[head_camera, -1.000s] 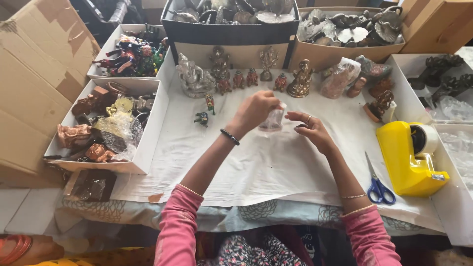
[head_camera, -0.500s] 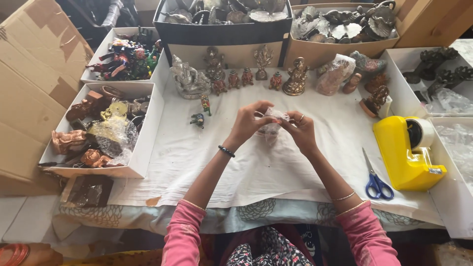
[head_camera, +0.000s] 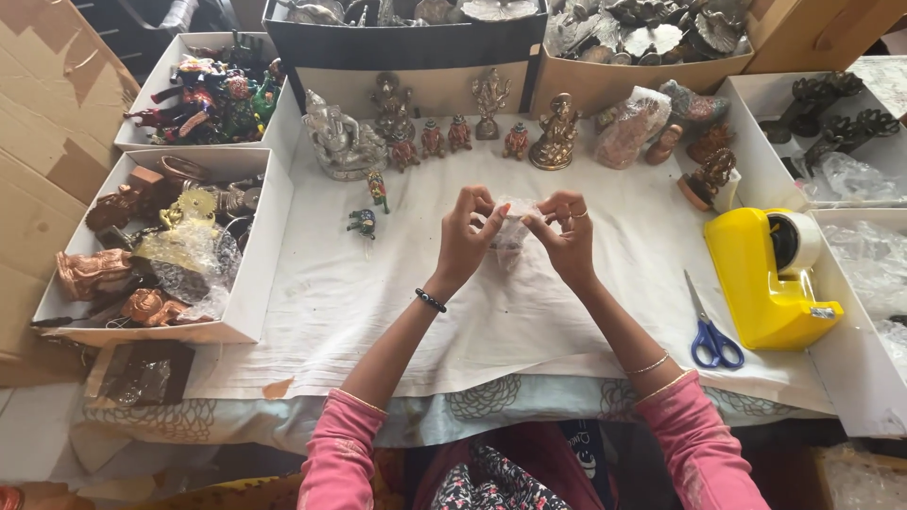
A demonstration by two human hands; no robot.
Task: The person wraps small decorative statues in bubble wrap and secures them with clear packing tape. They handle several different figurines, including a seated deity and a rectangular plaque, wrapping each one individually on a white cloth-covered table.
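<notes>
**Both hands pinching a small clear wrap over the white cloth**

Head view. Compared with half a second ago: hands a little higher off the cloth and drawn closer together, fingertips now nearly meeting; a second ago, further apart and lower, the wrap bunched under the left hand. Boxes, figurines, scissors and tape holder unmoved.

Left hand closed in a pinch on the left edge of the clear plastic wrap, black bead bracelet at the wrist. Right hand likewise pinched shut on the wrap's right edge, ring on one finger, thin bangles down the forearm. Wrap held just above the middle of the white cloth, between the two hands; whether anything sits inside, impossible to tell.

Counted: two hands, one wrap. One pair of blue-handled scissors to the right, near edge of the cloth. One yellow tape dispenser just right of the scissors. One silver seated figurine at the far left of the row, one brass seated figurine further right, three small reddish figurines between them. Two tiny painted animal figures left of the hands. One white box of mixed figurines at the left.
</notes>
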